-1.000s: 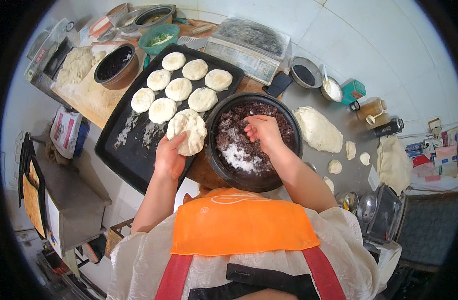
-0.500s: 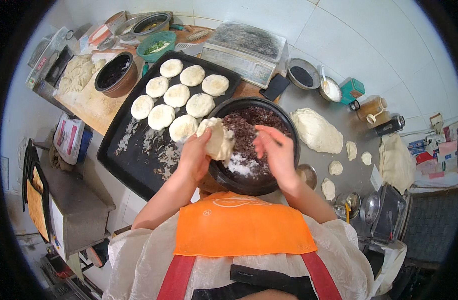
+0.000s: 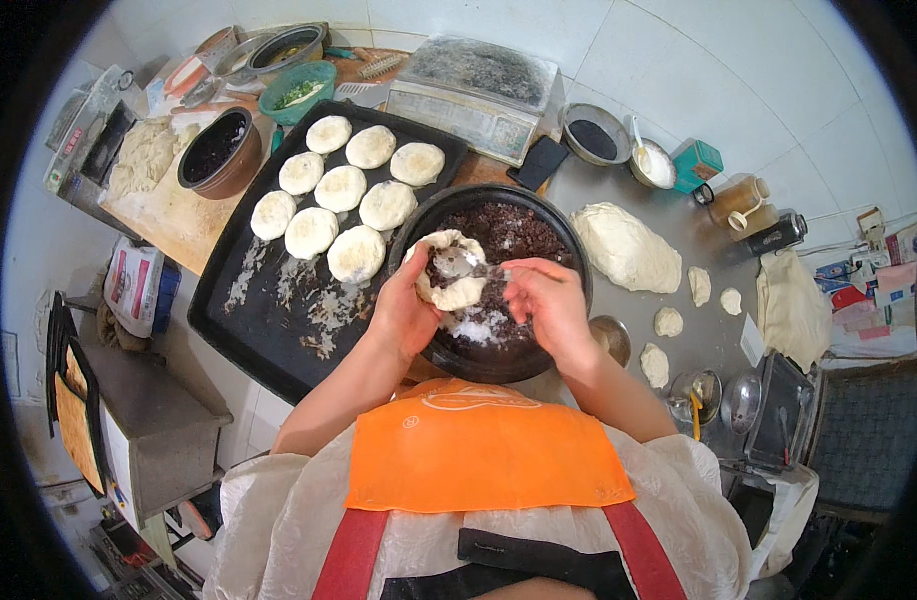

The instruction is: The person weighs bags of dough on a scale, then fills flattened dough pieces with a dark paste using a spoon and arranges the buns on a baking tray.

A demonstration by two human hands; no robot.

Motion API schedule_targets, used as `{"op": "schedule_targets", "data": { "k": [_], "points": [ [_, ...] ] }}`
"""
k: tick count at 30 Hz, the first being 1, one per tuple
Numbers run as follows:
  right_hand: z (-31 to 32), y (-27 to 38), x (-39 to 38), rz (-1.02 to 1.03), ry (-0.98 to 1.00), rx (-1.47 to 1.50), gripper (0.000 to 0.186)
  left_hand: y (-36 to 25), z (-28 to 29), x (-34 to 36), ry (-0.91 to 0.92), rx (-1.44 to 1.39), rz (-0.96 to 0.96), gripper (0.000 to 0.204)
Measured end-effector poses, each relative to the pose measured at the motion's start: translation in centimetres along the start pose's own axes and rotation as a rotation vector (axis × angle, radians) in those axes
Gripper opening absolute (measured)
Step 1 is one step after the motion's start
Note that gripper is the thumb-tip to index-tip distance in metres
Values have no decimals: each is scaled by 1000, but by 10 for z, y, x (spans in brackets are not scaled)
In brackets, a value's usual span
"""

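My left hand (image 3: 407, 305) holds a ragged ring of pale dough (image 3: 454, 296) cupped over a black bowl (image 3: 527, 235) of dark crumbly filling streaked with white granules. Dark filling shows inside the dough. My right hand (image 3: 541, 305) is closed round a thin metal utensil (image 3: 487, 270) whose tip is at the dough’s hollow; its exact shape is hard to make out. Left of the bowl, a black tray (image 3: 269, 335) carries several flat pale dough rounds (image 3: 357, 252). A large dough lump (image 3: 627, 247) and several small pieces (image 3: 668, 321) lie on the steel surface to the right.
A brown pot (image 3: 217, 170) and dough mass (image 3: 144, 160) sit on the wooden board at back left. Behind are a green bowl (image 3: 279, 100), a scale (image 3: 469, 95), a phone (image 3: 537, 160), small bowls (image 3: 596, 135) and jars (image 3: 729, 200). Metal bowls (image 3: 739, 405) stand at right.
My left hand has carried the dough rightward from the tray to over the bowl, and its middle is opened out with filling in it. My right hand has lifted the utensil to the dough.
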State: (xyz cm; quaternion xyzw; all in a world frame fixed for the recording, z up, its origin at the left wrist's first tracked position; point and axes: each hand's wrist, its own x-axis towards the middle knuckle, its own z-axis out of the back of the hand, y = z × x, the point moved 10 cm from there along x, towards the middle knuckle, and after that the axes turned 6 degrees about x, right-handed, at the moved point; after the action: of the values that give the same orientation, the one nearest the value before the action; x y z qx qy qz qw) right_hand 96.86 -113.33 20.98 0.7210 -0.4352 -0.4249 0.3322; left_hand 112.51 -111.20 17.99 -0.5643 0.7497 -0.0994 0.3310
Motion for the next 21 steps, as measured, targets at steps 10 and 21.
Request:
{"op": "schedule_targets", "data": {
  "k": [10, 21],
  "points": [
    [2, 56, -20, 445, -130, -702, 17, -78, 1, -18, -103, 390, -362, 33],
    [9, -34, 29, -63, -106, -344, 17, -85, 67, -39, -293, 154, -351, 37]
  ]
}}
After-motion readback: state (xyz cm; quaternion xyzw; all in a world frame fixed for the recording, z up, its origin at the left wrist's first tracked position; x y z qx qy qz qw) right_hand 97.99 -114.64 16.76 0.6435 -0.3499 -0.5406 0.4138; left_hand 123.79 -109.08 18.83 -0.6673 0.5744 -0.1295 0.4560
